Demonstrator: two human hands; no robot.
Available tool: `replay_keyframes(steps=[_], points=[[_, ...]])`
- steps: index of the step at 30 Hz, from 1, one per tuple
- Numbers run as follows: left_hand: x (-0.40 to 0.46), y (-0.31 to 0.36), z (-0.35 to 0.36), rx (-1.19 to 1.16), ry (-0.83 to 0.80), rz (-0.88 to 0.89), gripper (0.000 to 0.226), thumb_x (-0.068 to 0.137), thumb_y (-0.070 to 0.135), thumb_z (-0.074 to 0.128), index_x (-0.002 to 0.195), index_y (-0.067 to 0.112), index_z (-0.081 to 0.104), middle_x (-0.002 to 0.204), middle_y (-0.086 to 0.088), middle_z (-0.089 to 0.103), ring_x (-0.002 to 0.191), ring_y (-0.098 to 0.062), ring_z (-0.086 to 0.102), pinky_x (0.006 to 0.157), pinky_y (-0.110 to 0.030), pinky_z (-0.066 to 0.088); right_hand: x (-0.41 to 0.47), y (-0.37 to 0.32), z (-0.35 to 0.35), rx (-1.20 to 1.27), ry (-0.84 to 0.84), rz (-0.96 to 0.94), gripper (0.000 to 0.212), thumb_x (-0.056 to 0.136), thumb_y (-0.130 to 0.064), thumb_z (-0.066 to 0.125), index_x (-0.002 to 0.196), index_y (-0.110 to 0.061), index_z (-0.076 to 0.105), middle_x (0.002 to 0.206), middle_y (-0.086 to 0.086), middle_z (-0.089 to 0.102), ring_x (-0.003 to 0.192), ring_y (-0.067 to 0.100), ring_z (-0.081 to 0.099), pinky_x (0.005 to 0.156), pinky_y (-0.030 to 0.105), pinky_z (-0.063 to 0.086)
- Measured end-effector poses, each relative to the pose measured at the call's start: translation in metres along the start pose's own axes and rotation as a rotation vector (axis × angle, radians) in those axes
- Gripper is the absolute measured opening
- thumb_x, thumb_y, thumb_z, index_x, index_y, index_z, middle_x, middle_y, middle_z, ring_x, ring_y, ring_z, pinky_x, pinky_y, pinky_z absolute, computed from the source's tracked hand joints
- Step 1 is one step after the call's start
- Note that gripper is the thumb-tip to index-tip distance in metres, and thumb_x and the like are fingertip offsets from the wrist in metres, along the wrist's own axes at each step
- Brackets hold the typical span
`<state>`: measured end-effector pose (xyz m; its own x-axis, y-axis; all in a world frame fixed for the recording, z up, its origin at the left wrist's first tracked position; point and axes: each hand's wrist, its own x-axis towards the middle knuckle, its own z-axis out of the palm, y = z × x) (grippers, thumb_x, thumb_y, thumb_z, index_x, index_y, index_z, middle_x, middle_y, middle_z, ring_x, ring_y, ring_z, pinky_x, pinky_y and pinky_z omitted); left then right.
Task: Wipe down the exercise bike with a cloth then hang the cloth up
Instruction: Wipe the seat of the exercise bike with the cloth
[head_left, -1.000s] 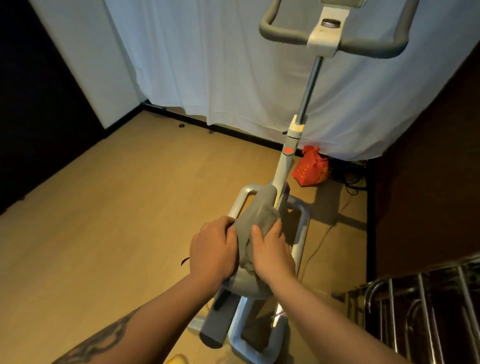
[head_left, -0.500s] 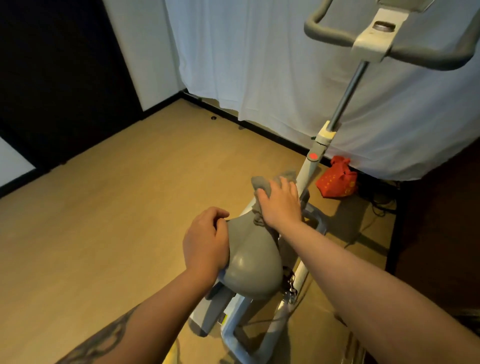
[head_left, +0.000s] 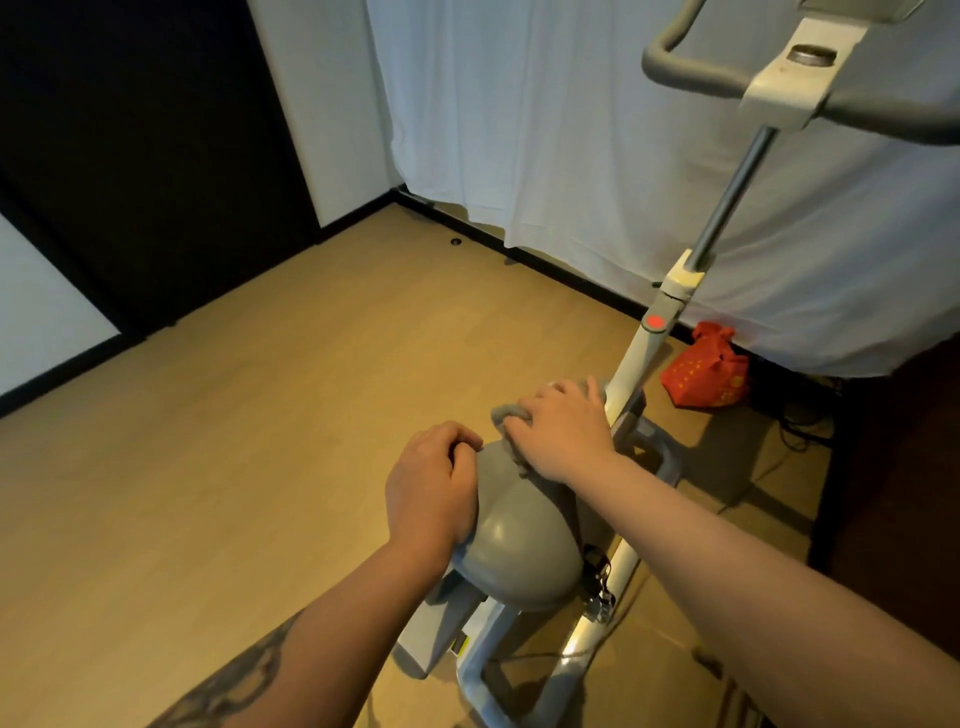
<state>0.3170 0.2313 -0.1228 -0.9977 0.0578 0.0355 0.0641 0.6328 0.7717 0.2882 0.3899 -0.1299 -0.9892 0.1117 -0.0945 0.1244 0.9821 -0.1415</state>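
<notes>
The exercise bike stands below me, with its grey saddle in the middle of the view and its white post rising to the grey handlebars at the top right. My right hand grips a bunched grey cloth at the saddle's front tip, close to the post. My left hand rests against the saddle's left edge with curled fingers; whether it grips the edge is hidden.
A wooden floor spreads to the left. A white curtain hangs behind the bike. A red bag and dark cables lie on the floor to the right. A dark door is at the far left.
My right hand carried the cloth forward from the saddle's middle to its front tip. The saddle's top is now uncovered. My left hand stayed on the left edge; the view swung left.
</notes>
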Motion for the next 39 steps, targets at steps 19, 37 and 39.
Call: replay_keyframes(steps=[19,37,39], points=[[0.001,-0.007,0.002,-0.069,0.003,0.013,0.024,0.088,0.01,0.049,0.081,0.025,0.065,0.083,0.017,0.06,0.086,-0.007,0.052,0.067,-0.03,0.039,0.024,0.02,-0.002,0.051,-0.021,-0.079,0.039,0.089,-0.053,0.04,0.071,-0.026,0.06,0.075,-0.002,0.059,0.085,0.021,0.053,0.085,0.037,0.036],[0.004,-0.018,0.01,-0.109,0.213,0.092,0.021,0.082,0.021,0.04,0.09,0.023,0.06,0.096,0.014,0.054,0.103,-0.014,0.05,0.093,-0.04,0.039,0.003,-0.002,-0.014,0.059,-0.129,-0.081,0.047,0.101,-0.049,0.026,0.099,-0.025,0.066,0.101,0.004,0.068,0.11,0.021,0.056,0.119,0.045,0.007],[0.005,-0.021,0.012,-0.136,0.227,0.013,0.02,0.087,0.02,0.041,0.091,0.023,0.06,0.097,0.013,0.054,0.102,-0.014,0.051,0.093,-0.045,0.042,-0.016,-0.026,-0.003,0.034,-0.013,-0.046,0.045,0.1,-0.047,0.027,0.102,-0.025,0.066,0.108,0.004,0.068,0.113,0.023,0.053,0.117,0.046,0.01]])
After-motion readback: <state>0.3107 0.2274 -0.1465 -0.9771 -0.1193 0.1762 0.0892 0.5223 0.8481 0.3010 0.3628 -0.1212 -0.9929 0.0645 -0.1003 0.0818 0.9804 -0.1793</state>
